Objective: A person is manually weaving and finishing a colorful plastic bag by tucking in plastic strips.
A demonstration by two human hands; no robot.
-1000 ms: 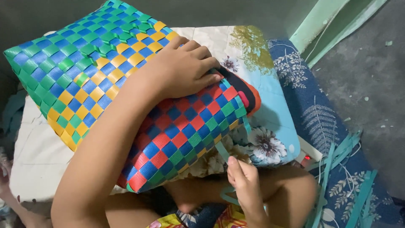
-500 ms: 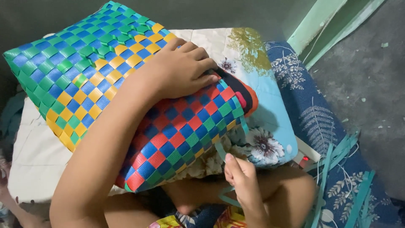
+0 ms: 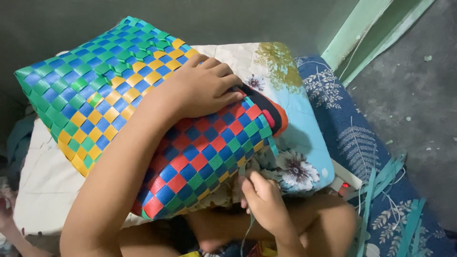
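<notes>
Left hand flat on checkered woven basket — glossy strips.

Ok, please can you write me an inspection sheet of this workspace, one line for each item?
Surface: a pale quilted cushion with a floral corner, lying on a blue leaf-print cloth.
Job's things: a woven basket of plastic strips in green, blue, yellow and red, lying tilted on the cushion; a thin teal strip hangs below its lower edge.
Clutter: loose teal strips on the blue cloth.
Grippers: left hand pressed flat on the basket; right hand pinching the strip at the basket's lower edge.
Cables: nothing seen.
Surroundings: grey floor with small bits, a pale green board, a dark wall behind.
</notes>
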